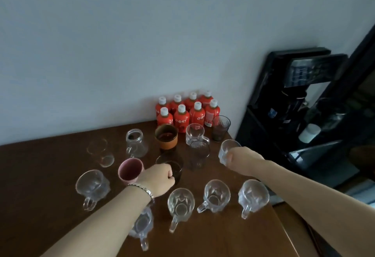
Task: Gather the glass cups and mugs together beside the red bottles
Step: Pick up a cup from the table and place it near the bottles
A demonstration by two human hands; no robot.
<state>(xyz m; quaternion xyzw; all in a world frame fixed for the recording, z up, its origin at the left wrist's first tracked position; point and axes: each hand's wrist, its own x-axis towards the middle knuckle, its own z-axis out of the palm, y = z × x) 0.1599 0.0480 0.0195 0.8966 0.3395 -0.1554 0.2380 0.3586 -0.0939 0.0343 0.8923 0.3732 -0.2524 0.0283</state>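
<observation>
Head view: we see the red bottles [188,112] standing in two rows against the wall at the back of the brown table [40,175]. The right hand [242,159] grips a small clear cup [226,151], held near the table's right edge, close to the bottles. The left hand [158,178], with a metal watch band at its wrist, has its fingers curled on the rim of a dark tumbler [174,170] at mid-table, just beside a pink mug [130,169]. Just in front of the bottles we find an orange cup [166,137], a clear mug [195,134], a dark ribbed glass [220,128] and a smoky mug [198,155]. A glass jar [136,143] stands further left. Clear handled mugs are spread along the near side, well apart from the bottles. A black water dispenser [294,104] stands right of the table.
</observation>
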